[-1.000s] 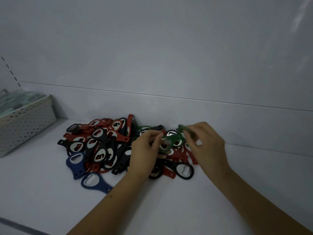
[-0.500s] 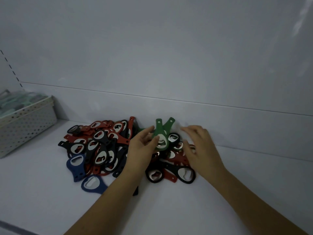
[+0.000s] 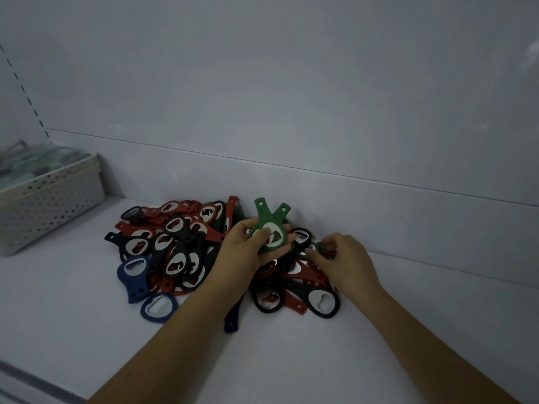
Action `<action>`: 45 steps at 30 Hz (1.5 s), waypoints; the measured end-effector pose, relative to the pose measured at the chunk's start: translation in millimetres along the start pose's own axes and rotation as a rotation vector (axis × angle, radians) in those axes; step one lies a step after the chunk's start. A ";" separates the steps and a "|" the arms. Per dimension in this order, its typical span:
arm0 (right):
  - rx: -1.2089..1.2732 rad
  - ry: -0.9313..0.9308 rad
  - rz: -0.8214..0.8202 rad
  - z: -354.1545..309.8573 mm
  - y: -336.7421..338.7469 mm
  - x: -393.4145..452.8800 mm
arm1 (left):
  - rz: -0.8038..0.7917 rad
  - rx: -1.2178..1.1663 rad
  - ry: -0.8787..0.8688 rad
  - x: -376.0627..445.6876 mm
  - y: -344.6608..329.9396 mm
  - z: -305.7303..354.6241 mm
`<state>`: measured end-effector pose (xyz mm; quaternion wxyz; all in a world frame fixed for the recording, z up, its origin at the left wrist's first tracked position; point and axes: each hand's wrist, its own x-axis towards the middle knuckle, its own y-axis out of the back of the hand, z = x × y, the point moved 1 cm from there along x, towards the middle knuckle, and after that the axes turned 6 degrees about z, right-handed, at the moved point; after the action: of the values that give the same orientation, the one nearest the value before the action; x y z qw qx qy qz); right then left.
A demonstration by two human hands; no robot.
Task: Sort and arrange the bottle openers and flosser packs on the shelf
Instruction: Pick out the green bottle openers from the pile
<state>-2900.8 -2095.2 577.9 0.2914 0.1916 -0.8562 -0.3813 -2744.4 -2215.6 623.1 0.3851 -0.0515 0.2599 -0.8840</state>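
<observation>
A heap of red, black and blue bottle openers [image 3: 180,246] lies on the white shelf [image 3: 379,360] against the back wall. My left hand [image 3: 248,252] holds two green bottle openers [image 3: 269,225] upright above the heap, thumb across their heads, handles fanned upward. To the right, my right hand [image 3: 345,263] pinches another green opener [image 3: 319,246] lying low in the heap. Flosser packs [image 3: 32,161] fill a basket at the far left.
A white perforated basket [image 3: 49,202] stands at the left end of the shelf. Two blue openers [image 3: 134,278] lie at the heap's front left. Bare shelf surface stretches in front of and to the right of the heap.
My left hand gathered the green openers and raised them upright. My right hand let go of them, dropped to the heap on the right and took hold of another green opener.
</observation>
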 end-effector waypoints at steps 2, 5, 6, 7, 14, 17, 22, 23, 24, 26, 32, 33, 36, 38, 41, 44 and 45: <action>0.032 -0.006 -0.015 0.2 -2.2 0.9 | 0.013 0.027 0.008 -1.0 2.6 1.7; 0.238 -0.151 -0.055 -1.9 6.2 2.9 | 0.042 0.028 0.014 -1.1 6.2 4.1; 0.291 -0.193 -0.032 -0.9 11.4 4.5 | 0.054 0.010 0.028 -0.8 7.3 4.8; 0.322 -0.226 0.009 0.7 17.1 6.8 | 0.062 -0.015 0.044 -0.3 8.5 5.6; 0.439 0.020 0.452 -38.7 79.1 1.0 | 0.064 -0.112 0.180 2.9 9.3 6.8; 0.383 0.240 0.315 -73.2 72.5 -15.8 | -0.012 -0.159 0.263 -0.9 5.3 8.2; 0.209 0.433 0.143 -80.8 43.8 -32.0 | 0.035 -0.138 0.229 0.0 11.7 8.2; 0.211 0.378 0.178 -75.2 43.2 -27.7 | 0.073 -0.124 0.206 3.4 14.9 8.4; 0.204 0.318 0.194 -68.1 41.6 -21.7 | 0.104 -0.128 0.188 6.4 18.2 9.5; 0.118 0.277 0.080 -55.5 31.8 -10.7 | 0.135 -0.177 0.172 11.6 23.4 13.9; 0.015 0.394 -0.183 -51.2 5.2 7.5 | 0.082 -0.332 0.255 12.2 32.2 28.8; 0.000 0.417 -0.179 -51.3 5.0 10.6 | 0.080 -0.353 0.289 11.9 33.0 31.3; -0.160 0.574 -0.176 -53.6 7.6 9.0 | 0.036 -0.350 0.344 12.9 34.4 39.6; -0.205 0.724 -0.044 -47.4 12.3 5.6 | -0.010 -0.258 0.351 14.6 37.5 45.1; -0.266 0.747 0.190 -39.5 27.9 6.5 | -0.062 -0.106 0.352 18.9 45.2 54.2; -0.241 0.534 0.421 -48.8 48.9 6.3 | -0.090 -0.013 0.345 25.0 53.9 59.9; -0.204 0.490 0.492 -54.2 54.8 4.8 | -0.100 -0.030 0.351 27.0 56.5 59.6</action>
<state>-2875.3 -2092.3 650.8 0.5884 0.0355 -0.7391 -0.3261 -2708.9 -2291.8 643.2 0.2887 0.0851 0.3332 -0.8935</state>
